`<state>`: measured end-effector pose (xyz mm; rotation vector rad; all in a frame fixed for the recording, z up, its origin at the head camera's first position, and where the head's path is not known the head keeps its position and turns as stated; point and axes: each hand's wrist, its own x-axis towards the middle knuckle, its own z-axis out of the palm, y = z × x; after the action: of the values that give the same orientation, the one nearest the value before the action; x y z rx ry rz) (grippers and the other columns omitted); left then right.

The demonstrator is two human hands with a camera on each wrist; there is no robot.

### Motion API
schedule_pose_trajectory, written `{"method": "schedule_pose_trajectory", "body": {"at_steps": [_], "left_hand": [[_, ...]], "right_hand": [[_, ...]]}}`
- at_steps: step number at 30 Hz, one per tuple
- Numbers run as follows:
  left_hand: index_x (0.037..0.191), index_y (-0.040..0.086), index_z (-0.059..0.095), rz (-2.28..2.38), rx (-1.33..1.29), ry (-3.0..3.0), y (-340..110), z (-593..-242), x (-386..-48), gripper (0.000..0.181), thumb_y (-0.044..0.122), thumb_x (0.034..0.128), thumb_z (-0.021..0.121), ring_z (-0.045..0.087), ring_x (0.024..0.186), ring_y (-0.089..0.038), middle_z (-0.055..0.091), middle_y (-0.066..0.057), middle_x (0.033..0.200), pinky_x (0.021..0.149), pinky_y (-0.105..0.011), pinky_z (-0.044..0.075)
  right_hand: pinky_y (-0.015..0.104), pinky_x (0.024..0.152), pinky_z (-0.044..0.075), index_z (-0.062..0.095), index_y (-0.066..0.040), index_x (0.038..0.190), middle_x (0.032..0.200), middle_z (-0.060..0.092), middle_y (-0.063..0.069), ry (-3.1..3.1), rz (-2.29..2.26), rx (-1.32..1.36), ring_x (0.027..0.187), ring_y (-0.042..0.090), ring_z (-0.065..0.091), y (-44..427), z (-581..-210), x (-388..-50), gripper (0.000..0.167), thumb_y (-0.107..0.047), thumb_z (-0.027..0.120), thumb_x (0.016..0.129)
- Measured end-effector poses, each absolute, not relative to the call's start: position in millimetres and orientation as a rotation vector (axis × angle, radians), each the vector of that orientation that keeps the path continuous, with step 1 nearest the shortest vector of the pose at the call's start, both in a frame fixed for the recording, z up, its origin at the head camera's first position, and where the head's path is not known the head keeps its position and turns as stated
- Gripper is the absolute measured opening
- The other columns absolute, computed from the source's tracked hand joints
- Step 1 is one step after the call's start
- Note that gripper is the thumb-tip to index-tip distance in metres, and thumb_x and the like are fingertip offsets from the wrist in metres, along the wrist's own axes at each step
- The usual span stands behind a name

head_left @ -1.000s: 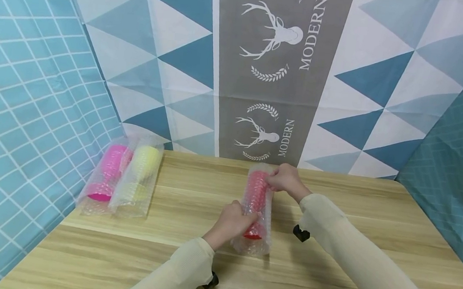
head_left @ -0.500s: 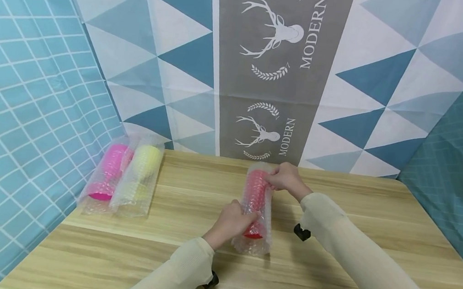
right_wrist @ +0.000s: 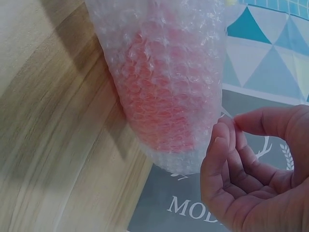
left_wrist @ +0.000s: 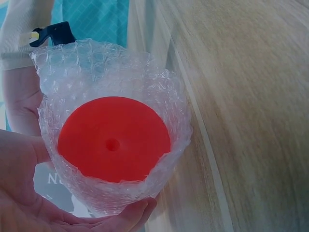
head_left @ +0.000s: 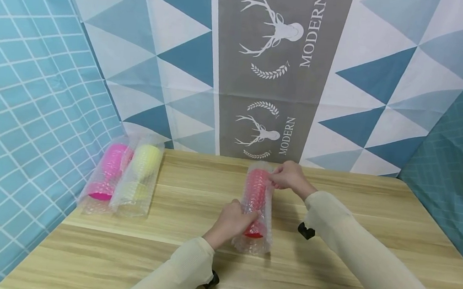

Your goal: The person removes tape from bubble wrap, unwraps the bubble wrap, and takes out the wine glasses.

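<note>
While the left hand (head_left: 229, 222) curls round the near half of the bubble wrap (head_left: 253, 246), the red object (head_left: 257, 192) inside points from the middle of the tabletop (head_left: 306, 284) toward its back edge, resting or slightly lifted, I cannot tell. A wrapped pink piece (head_left: 110, 166) and yellow piece (head_left: 146, 162) sit together at the left edge. Near the back edge, the right hand (head_left: 289, 176) appears to pinch the wrap's right side. The step looks like tending its far end; the next move calls for a steady left grip and light right-hand tension.
</note>
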<state>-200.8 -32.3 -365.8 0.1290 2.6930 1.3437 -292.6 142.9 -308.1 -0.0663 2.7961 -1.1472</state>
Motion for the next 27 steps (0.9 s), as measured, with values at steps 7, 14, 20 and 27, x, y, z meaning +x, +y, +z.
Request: {"method": "schedule_pose_trajectory", "body": {"at_steps": [7,14,20,27], "left_hand": [[0.104,-0.009,0.054,1.339,0.139,2.689,-30.6,-365.2,-200.2,0.047,0.034,0.0879,0.062,0.051,0.064,-0.018,0.054,-0.011,0.081,0.047,-0.025,0.043],[0.103,-0.008,0.054,1.321,0.14,2.703,-29.3,-365.5,-200.8,0.046,0.034,0.0874,0.062,0.049,0.062,-0.017,0.052,-0.01,0.079,0.046,-0.025,0.041],[0.105,-0.01,0.053,1.311,0.134,2.709,-29.3,-365.2,-200.5,0.049,0.034,0.0871,0.063,0.05,0.064,-0.018,0.053,-0.011,0.08,0.048,-0.025,0.042],[0.099,-0.006,0.054,1.317,0.134,2.706,-29.5,-364.5,-200.1,0.043,0.035,0.0877,0.063,0.047,0.062,-0.017,0.051,-0.01,0.079,0.046,-0.025,0.04]], "right_hand": [[0.021,0.059,0.058,0.071,0.001,0.085,0.071,0.072,0.007,2.794,-1.147,-0.039,0.064,0.016,0.069,150.7,-310.4,-291.1,0.02,-0.018,0.065,0.084],[0.02,0.058,0.057,0.069,-0.001,0.081,0.071,0.07,0.007,2.785,-1.134,-0.017,0.058,0.009,0.063,154.7,-310.2,-290.8,0.019,-0.019,0.065,0.085],[0.02,0.057,0.057,0.071,0.001,0.082,0.071,0.071,0.008,2.794,-1.146,-0.04,0.059,0.011,0.065,154.2,-310.0,-291.1,0.019,-0.017,0.065,0.085],[0.02,0.058,0.057,0.071,0.004,0.083,0.07,0.072,0.008,2.801,-1.14,-0.079,0.061,0.015,0.068,151.9,-308.0,-290.5,0.021,-0.015,0.064,0.085]]}}
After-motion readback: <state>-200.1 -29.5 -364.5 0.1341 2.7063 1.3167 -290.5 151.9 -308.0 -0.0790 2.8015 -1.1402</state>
